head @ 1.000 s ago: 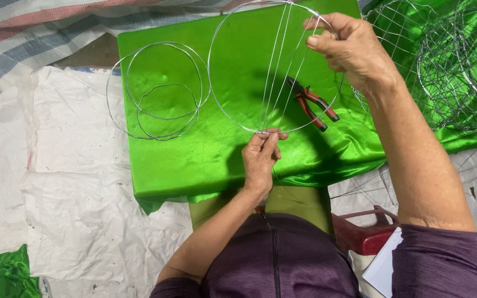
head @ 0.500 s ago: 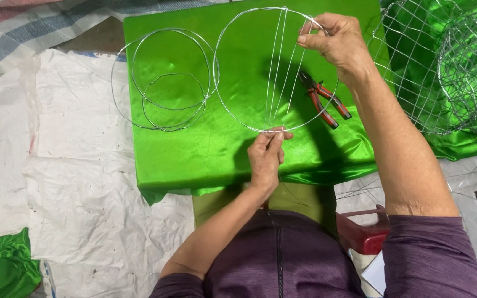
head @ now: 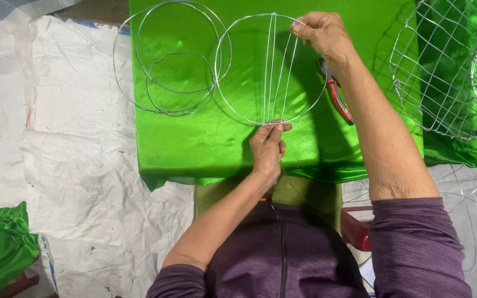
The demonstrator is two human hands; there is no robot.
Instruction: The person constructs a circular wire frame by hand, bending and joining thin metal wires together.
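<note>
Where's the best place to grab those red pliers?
Probably by the red handles of the pliers, coming from the near side, below the right hand. The forearm covers their upper part, and only the handles poke out clear on the green cloth.

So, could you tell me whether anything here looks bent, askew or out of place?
One thing: among the loose wire rings left of the held hoop, the smallest is kinked along its top rather than round. The hoop's cross wires fan slightly unevenly. Nothing looks spilled.
</note>
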